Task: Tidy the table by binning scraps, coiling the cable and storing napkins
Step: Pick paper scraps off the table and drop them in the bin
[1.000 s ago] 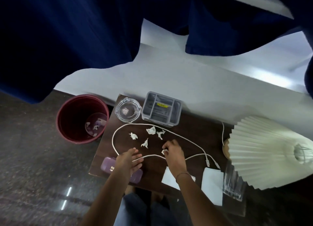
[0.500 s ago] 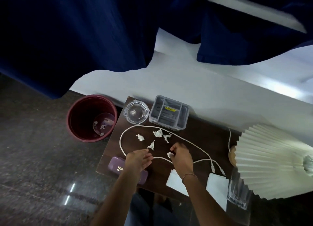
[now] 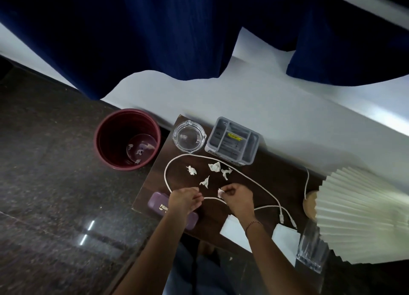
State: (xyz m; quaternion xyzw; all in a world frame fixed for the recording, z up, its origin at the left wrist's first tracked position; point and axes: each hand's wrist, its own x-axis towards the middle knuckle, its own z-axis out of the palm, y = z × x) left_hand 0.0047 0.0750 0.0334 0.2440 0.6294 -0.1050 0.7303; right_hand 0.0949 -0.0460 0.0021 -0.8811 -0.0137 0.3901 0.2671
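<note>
On the dark wooden table [image 3: 274, 184] several white paper scraps lie inside a loop of white cable [image 3: 168, 168]: one scrap [image 3: 191, 170] at the left, one [image 3: 214, 166] and another [image 3: 226, 173] farther back, one [image 3: 205, 181] near my hands. My right hand [image 3: 238, 196] pinches a small white scrap [image 3: 220, 193] at its fingertips. My left hand [image 3: 184, 198] hovers over the cable with fingers loosely curled, holding nothing I can see. Two white napkins [image 3: 233, 229] [image 3: 285, 239] lie at the near edge. A dark red bin [image 3: 127, 138] stands on the floor to the left with scraps inside.
A glass ashtray [image 3: 189, 135] and a grey compartment organiser [image 3: 232, 141] sit at the table's back. A purple case [image 3: 159, 206] lies under my left wrist. A pleated lamp shade [image 3: 363, 215] and a clear glass holder [image 3: 312, 248] stand at the right. Blue curtains hang behind.
My right hand has lifted slightly with the scrap pinched in it. My left hand has shifted off the purple case toward the cable. The camera has tilted, so everything sits farther right.
</note>
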